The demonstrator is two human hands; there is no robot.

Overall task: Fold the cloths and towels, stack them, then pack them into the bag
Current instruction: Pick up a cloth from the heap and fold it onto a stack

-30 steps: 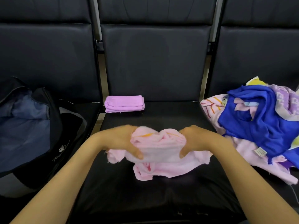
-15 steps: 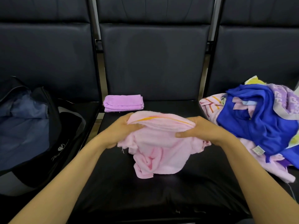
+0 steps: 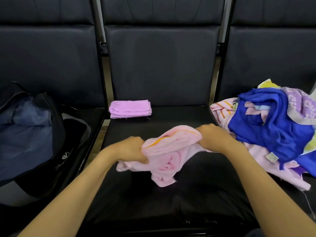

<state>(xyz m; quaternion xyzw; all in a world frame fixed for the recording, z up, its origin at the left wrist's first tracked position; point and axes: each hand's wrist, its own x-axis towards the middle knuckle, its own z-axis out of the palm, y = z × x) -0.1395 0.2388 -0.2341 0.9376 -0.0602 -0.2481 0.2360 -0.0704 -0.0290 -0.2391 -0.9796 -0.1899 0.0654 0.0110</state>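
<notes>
Head view, item by item.

1. Fingers [image 3: 138,142] of the left hand [image 3: 130,150]: curled and pinching the left end of a pale pink terry towel with an orange stripe [image 3: 171,151].
2. Fingers [image 3: 201,132] of the right hand [image 3: 215,138]: curled, pinching the same towel's right end, slightly higher and farther back than the left.
3. Towel: its striped edge is held between both hands just above the black padded middle seat [image 3: 153,207]. The rest hangs bunched, its lower folds resting on the cushion.
4. Folded lilac cloth [image 3: 130,109]: a flat rectangle at the back left corner of the middle seat, well apart from the hands.
5. Heap of unfolded cloths [image 3: 256,156] on the right seat: a royal blue cloth [image 3: 273,130] on top, with pink, purple-patterned and yellow pieces under and around it.
6. Open black bag with blue lining [image 3: 42,142]: on the left seat, mouth facing up.
</notes>
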